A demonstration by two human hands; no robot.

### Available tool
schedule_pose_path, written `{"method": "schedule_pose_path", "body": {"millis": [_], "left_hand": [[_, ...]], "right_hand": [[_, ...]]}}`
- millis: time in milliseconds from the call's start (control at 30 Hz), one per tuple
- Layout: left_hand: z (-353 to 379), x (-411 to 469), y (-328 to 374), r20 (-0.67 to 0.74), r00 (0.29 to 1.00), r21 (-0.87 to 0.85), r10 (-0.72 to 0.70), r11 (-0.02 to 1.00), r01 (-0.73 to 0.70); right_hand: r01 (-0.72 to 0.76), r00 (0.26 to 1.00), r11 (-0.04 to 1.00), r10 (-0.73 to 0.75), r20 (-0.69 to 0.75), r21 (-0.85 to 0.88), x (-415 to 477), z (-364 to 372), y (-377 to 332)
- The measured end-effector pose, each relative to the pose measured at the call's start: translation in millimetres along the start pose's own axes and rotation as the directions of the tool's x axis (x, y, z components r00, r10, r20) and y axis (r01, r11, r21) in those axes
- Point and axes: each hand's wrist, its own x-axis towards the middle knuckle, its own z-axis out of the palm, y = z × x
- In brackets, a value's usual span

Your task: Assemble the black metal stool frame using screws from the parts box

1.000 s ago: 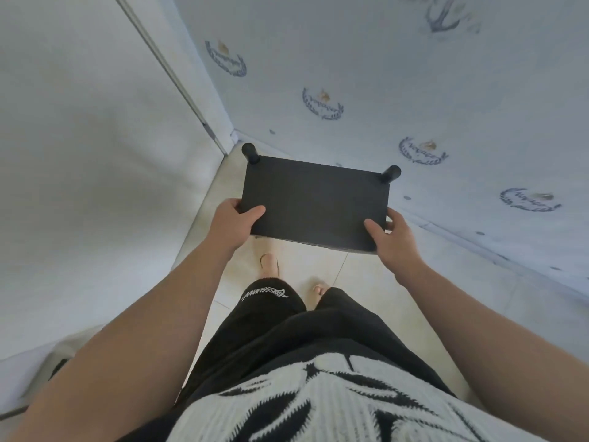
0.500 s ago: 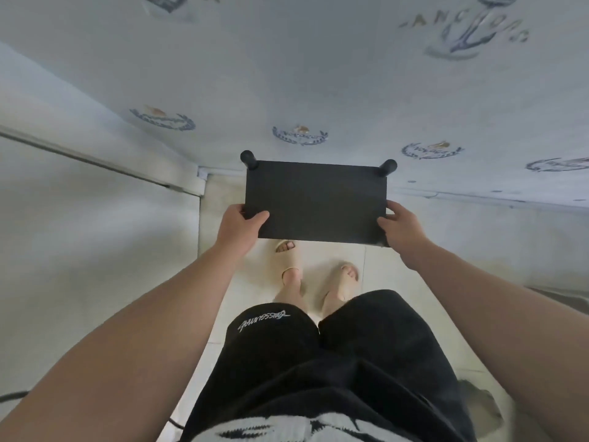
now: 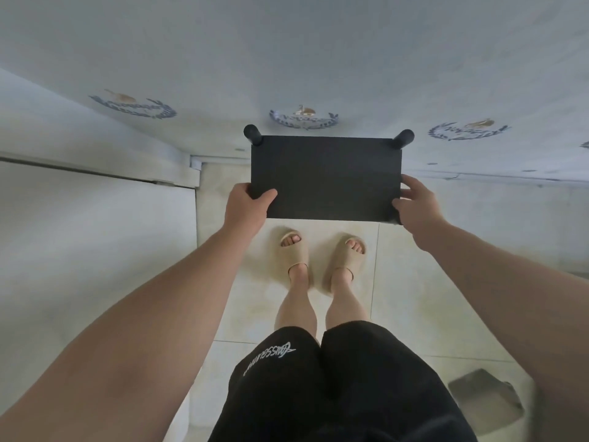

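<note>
A black metal stool (image 3: 328,175) with a flat rectangular top is held in the air in front of me, above the tiled floor. Two black leg ends (image 3: 253,134) stick out past its far edge at the left and right corners. My left hand (image 3: 247,207) grips the near left corner, thumb on top. My right hand (image 3: 414,204) grips the near right corner, thumb on the top surface and fingers along the side edge. The stool's underside and near legs are hidden.
A pale fabric with blue wreath prints (image 3: 302,118) hangs just beyond the stool. A white wall or panel (image 3: 95,250) stands at the left. My feet in beige slippers (image 3: 294,250) stand on cream tiles. A grey object (image 3: 484,400) lies at the lower right.
The view has tipped further down, showing my feet and legs. The stool has stayed in both hands and now sits square to the fabric ahead.
</note>
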Motion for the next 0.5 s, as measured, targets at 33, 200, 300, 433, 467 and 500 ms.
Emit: {"method": "schedule_pose_path", "body": {"millis": [33, 200, 300, 433, 467, 500], "left_hand": [[1.9, 3.6, 0.5, -0.004, 1.000, -0.007, 0.001, 1.000, -0.001], [6.0, 17.2, 8.5, -0.033, 0.999, -0.018, 0.023, 1.000, -0.023], [7.2, 15.9, 7.8, -0.034, 0.999, -0.007, 0.021, 1.000, -0.021], [4.9, 12.9, 10.5, -0.026, 1.000, 0.035, 0.008, 0.999, -0.007], [4.0, 13.7, 11.5, -0.018, 1.000, 0.052, 0.005, 0.999, -0.004], [2.7, 12.2, 14.6, -0.009, 1.000, 0.074, 0.003, 0.997, -0.002]], "right_hand": [[0.007, 1.000, 1.000, -0.007, -0.003, 0.000, 3.9, 0.6, -0.1], [0.049, 0.999, 0.999, -0.049, -0.025, -0.010, 14.9, -0.7, -3.1], [0.053, 0.998, 0.999, -0.053, -0.026, 0.006, 15.4, 0.1, -2.3], [0.046, 0.999, 0.999, -0.046, -0.008, 0.001, 11.2, 0.8, -3.5], [0.045, 0.999, 0.999, -0.045, -0.004, -0.003, 10.4, 1.4, -4.1], [0.043, 0.999, 0.999, -0.043, -0.001, 0.002, 8.0, 1.3, -5.9]]}}
